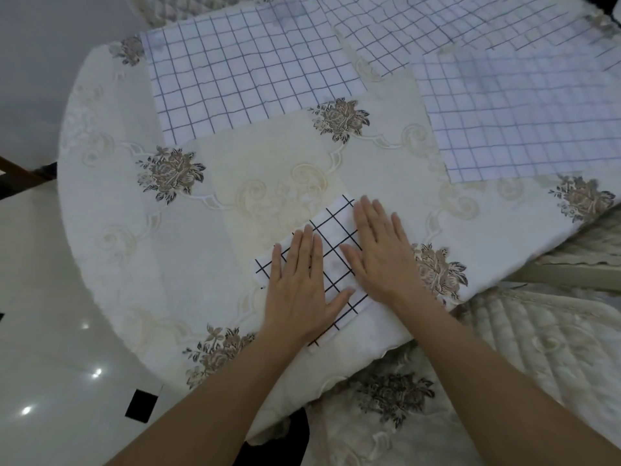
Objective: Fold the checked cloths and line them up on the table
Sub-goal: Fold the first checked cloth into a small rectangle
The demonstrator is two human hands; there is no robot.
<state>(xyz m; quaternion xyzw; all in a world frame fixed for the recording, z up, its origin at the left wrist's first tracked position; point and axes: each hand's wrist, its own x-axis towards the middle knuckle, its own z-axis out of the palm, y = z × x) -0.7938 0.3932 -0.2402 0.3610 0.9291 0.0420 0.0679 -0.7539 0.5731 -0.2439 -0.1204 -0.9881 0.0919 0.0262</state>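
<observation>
1. Bare forearms, 2, reaching in from the bottom edge toward the near rim of the table.
2. Left hand (299, 284): palm down, fingers straight and close together, thumb spread to the right. Pressed flat on the folded checked cloth (337, 225); grip released, nothing grasped.
3. Right hand (379, 253): palm down, fingers straight and slightly fanned, pressed flat on the right part of the same cloth. Likewise released, nothing grasped. Set just beside the left hand, thumbs near but apart.
4. Folded checked cloth: white with a bold dark grid, a small rectangle lying tilted on the tablecloth (275, 153), close to the near rim. Right side hidden under the right hand.
5. Unfolded checked cloths, 3, spread flat at the far side, paler and thinner in their grid lines:
   - far left cloth (248, 79)
   - far right cloth (521, 119)
   - top cloth (420, 31), meeting the far right cloth; order of overlap unclear
   - all 3 well apart from the folded cloth
6. Tablecloth: cream, with scrollwork and brown-grey embroidered flowers, draped over a round table.
7. Quilted cream cushion (537, 348), lower right, below the table's edge.
8. Glossy white floor (50, 331), left, with 1 black diamond inlay (141, 405).
</observation>
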